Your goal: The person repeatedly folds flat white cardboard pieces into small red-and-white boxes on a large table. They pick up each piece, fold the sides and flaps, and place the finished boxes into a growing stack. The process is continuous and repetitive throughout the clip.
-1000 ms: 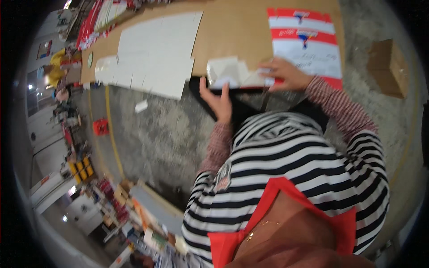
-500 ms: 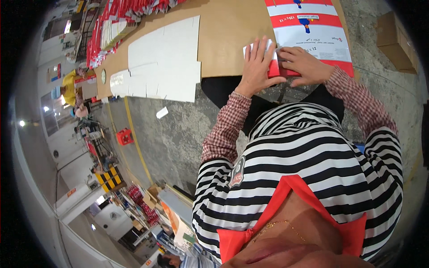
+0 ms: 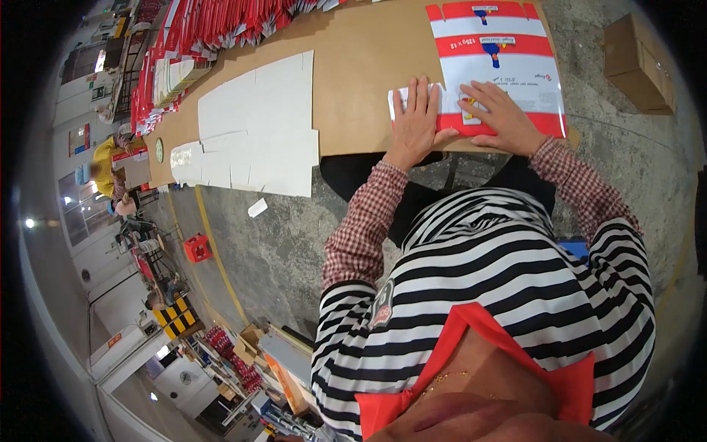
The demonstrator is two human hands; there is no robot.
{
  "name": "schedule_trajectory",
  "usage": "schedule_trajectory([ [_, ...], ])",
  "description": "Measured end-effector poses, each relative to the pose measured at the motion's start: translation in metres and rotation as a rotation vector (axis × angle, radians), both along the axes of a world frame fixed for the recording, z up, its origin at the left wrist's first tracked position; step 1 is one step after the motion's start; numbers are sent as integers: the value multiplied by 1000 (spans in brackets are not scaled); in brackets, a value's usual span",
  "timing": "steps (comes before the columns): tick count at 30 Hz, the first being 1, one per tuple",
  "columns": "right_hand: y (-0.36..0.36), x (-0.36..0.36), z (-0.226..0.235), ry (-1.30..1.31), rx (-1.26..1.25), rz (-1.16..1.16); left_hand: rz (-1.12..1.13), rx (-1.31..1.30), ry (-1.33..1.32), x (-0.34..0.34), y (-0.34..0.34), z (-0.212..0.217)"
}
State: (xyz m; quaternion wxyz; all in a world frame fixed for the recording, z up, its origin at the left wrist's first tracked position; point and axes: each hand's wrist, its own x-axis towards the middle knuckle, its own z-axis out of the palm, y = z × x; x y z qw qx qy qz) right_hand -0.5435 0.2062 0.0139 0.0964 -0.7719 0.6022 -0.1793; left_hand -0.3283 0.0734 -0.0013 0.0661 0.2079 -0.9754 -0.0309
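Note:
A flat red-and-white printed carton blank point(image 3: 526, 74) lies on the brown tabletop point(image 3: 361, 81) at its near right edge. My left hand point(image 3: 414, 132) rests palm down on the blank's left side flap, fingers stretched out toward the far side. My right hand point(image 3: 506, 121) lies on the near part of the blank, fingers spread and pointing up and to the left. A small yellow-and-red picture shows beside the right fingertips. Both hands are open and press on the card without gripping it. The surface under the palms is hidden.
White card sheets point(image 3: 258, 110) lie left on the table. Beyond them stands a long row of red-and-white folded cartons point(image 3: 221, 29). On the floor are a brown box point(image 3: 637, 70), a red crate point(image 3: 197, 248) and a white scrap point(image 3: 258, 208). A person in yellow point(image 3: 104, 166) works far left.
My right hand has gone from curled fingers at the near fold to lying spread on the card. The near red part, tilted before, now looks flatter. The whole view has shifted slightly.

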Motion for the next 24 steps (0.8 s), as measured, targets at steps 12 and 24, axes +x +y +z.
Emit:
schedule_trajectory([
  [12,70,-59,-8,-538,-132,-670,278,28,55,-36,-3,-14],
  [24,141,-115,-1,-2042,-84,-834,349,376,405,-64,31,-25],
])
